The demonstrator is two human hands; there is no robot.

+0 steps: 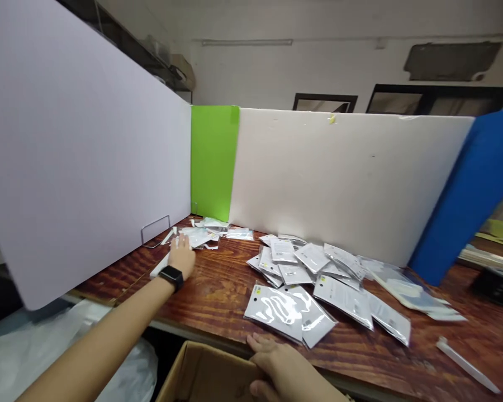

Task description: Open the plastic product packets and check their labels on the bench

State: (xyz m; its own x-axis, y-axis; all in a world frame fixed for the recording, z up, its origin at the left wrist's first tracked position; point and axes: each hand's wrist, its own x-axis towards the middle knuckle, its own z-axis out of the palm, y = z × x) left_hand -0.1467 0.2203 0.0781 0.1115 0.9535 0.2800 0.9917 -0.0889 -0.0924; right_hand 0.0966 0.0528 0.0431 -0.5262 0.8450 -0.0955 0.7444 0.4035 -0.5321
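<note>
My left hand (pixel 182 258), with a black watch (pixel 171 277) on the wrist, reaches to the far left of the table. Its fingers are stretched out at the near edge of some clear plastic packets (pixel 198 236), and a white flat item (pixel 159 267) lies beside the palm. At the table's front edge, my right hand (pixel 279 365) is by the rim of a cardboard box (pixel 180 363), fingers extended and apart from the thumb. Just beyond it lie white cards in glossy clear sleeves (pixel 274 310), part of a loose pile (pixel 295 273).
White boards (pixel 339 178) stand behind and at the left (pixel 88 145), with a green panel (pixel 213 162) and a blue panel (pixel 461 195). Flat clear bags (pixel 411 287) and a white plastic stick (pixel 467 364) lie at the right. A wire bracket (pixel 155 230) stands by the left board.
</note>
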